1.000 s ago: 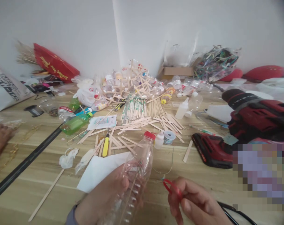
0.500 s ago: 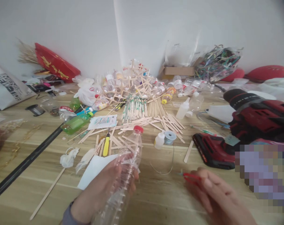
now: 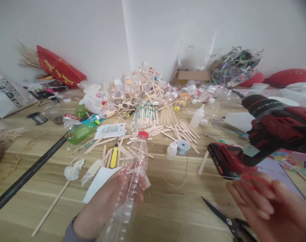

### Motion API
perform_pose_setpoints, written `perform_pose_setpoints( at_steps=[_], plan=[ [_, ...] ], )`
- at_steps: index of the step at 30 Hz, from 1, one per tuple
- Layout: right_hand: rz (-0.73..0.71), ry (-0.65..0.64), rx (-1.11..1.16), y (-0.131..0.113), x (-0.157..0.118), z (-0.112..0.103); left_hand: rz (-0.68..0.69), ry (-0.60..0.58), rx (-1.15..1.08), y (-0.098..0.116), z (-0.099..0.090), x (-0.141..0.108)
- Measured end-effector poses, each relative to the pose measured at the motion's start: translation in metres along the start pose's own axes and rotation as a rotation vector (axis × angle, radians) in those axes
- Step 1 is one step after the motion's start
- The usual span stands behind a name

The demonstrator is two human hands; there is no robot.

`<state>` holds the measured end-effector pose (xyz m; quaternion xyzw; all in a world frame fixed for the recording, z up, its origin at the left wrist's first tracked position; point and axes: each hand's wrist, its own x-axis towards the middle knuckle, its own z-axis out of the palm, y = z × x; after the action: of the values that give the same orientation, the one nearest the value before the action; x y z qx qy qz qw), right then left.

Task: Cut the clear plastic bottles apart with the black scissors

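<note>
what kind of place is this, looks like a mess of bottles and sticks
Probably a craft or hobby workspace: the wooden table holds a red cordless drill, black scissors and many loose wooden sticks beside a heap of plastic bottles.

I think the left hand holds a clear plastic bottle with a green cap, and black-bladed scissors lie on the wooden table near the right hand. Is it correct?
Not quite: the cap is red, as the head view shows. The left hand does hold the clear plastic bottle, and the black-bladed scissors lie near the right hand.
</note>
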<state>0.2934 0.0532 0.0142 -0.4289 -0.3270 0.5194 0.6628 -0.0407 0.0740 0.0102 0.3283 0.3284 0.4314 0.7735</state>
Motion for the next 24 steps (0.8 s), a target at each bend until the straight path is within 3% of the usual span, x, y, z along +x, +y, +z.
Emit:
perform_pose_setpoints(
  at_steps=[10, 18, 24],
  plan=[
    [0.363, -0.499, -0.117, 0.026, -0.036, 0.053, -0.171, -0.154, -0.063, -0.022, 0.008, 0.004],
    [0.425, -0.449, -0.143, 0.026, -0.040, 0.064, -0.164, -0.179, 0.036, -0.021, 0.024, 0.000],
    [0.345, -0.224, -0.207, 0.026, -0.036, 0.055, -0.149, -0.138, -0.037, -0.018, 0.010, 0.001]
  ],
)
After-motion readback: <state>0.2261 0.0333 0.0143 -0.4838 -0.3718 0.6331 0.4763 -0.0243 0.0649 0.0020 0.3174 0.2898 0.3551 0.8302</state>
